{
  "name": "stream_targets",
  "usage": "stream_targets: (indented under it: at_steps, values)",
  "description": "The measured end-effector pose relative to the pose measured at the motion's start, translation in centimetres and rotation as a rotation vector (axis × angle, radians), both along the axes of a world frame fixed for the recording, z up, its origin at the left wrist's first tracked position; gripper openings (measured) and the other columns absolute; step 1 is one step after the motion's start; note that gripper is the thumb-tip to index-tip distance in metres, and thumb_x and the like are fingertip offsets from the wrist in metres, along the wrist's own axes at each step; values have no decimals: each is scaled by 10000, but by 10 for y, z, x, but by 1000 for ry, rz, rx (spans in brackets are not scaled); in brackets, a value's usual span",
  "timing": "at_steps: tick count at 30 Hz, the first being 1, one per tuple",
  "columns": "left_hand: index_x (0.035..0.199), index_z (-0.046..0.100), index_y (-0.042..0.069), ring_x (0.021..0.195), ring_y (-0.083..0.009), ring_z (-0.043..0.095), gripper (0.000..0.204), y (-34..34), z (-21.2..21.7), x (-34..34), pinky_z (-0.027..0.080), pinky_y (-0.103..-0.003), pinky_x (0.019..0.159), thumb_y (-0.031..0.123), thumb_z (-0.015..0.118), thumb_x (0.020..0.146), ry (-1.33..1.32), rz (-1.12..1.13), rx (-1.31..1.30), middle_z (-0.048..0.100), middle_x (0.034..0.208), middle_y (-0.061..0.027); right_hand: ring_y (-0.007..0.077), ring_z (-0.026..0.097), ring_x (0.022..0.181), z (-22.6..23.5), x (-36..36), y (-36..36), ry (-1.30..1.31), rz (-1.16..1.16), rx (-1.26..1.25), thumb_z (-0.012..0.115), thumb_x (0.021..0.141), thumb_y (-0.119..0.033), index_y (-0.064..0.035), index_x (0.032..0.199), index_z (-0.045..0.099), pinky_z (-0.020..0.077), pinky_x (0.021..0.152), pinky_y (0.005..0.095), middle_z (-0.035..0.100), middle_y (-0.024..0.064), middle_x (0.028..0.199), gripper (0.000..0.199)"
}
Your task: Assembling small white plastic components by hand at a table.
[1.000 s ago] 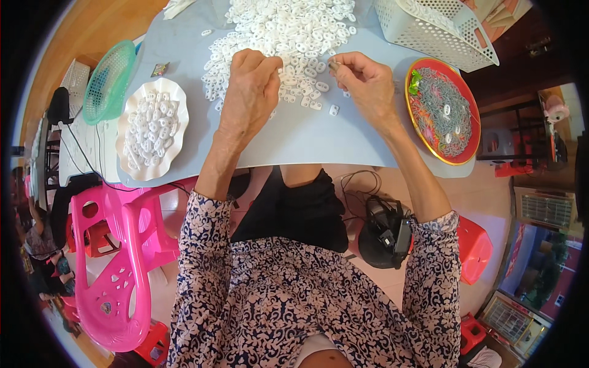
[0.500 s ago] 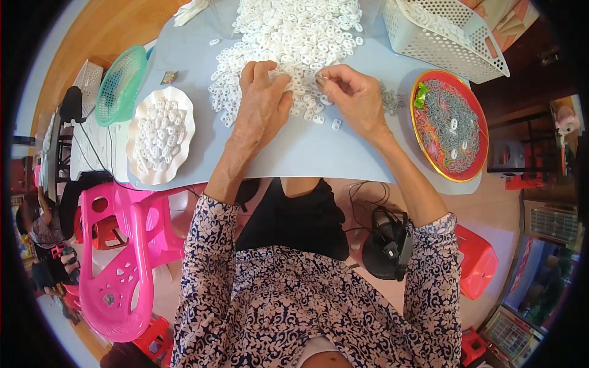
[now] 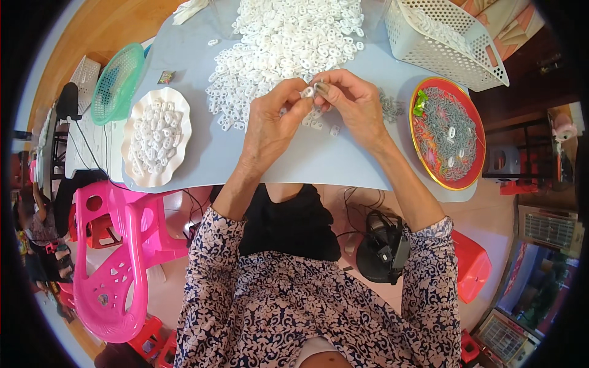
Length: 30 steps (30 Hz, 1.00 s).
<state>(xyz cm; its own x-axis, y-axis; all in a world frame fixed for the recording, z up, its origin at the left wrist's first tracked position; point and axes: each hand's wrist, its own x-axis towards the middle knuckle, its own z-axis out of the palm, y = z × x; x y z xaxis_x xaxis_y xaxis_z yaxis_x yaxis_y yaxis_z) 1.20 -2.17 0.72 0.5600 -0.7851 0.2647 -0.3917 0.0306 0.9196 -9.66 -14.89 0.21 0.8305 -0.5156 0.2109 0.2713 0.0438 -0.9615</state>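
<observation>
My left hand (image 3: 276,113) is closed, pinching a small white oval plastic piece with two holes (image 3: 307,92) between thumb and fingertips. Against it, my right hand (image 3: 353,101) has its thumb and fingers pressed together. The right thumb looks dark at the tip, and whatever those fingers hold is too small to make out. Just beyond both hands spreads a big heap of the same white pieces (image 3: 288,46) on the grey-blue table (image 3: 211,144). A few small grey parts (image 3: 391,107) lie beside my right hand.
On the left stands a scalloped white dish (image 3: 178,161) of white pieces. A red, gold-rimmed tray (image 3: 418,161) at right holds grey screw-like parts and several white pieces. Farther off are a white perforated basket (image 3: 408,46) and a green basket (image 3: 130,80). A pink chair (image 3: 142,270) stands at lower left.
My left hand has moved right and nearer, from the heap to my right hand, and now pinches a white piece. The fingertips of both hands have come together.
</observation>
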Motion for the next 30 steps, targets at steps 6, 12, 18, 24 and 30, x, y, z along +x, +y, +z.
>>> stream_targets:
  at_steps: [6,12,18,24,30]
  values:
    - [1006,609,4,681,-72,519,173,-3,1,-2,435,-229,638,74,596,848,268,-98,-47,596,720,-9,51,565,672,0,0,0,-18,-40,-90,551,920,-98,0,1009,611,460,598,190,617,10,772,146]
    - [1047,604,-24,748,-109,594,195,-4,-1,4,454,-232,694,89,541,901,429,-227,-54,650,828,-63,52,545,662,5,-1,0,-11,-12,-45,557,923,-118,-8,1002,600,449,604,184,606,2,765,142]
    - [980,602,-29,736,-106,585,210,-5,9,3,450,-241,681,149,505,927,598,-243,-32,635,769,-52,55,537,697,5,-3,-2,-15,-24,-98,569,915,-107,-5,996,598,459,635,195,608,5,789,134]
    - [901,603,-2,690,-91,544,181,-7,4,5,432,-235,673,149,504,917,578,-322,-46,625,733,-45,70,528,732,4,-7,-2,-24,-25,-74,565,918,-103,10,997,605,461,686,217,619,28,909,143]
    - [912,614,1,708,-87,545,128,-7,7,2,429,-223,675,103,540,889,516,-210,-17,645,762,-53,55,576,750,1,-3,2,7,-118,-151,595,887,-67,-2,980,632,478,664,199,640,21,827,119]
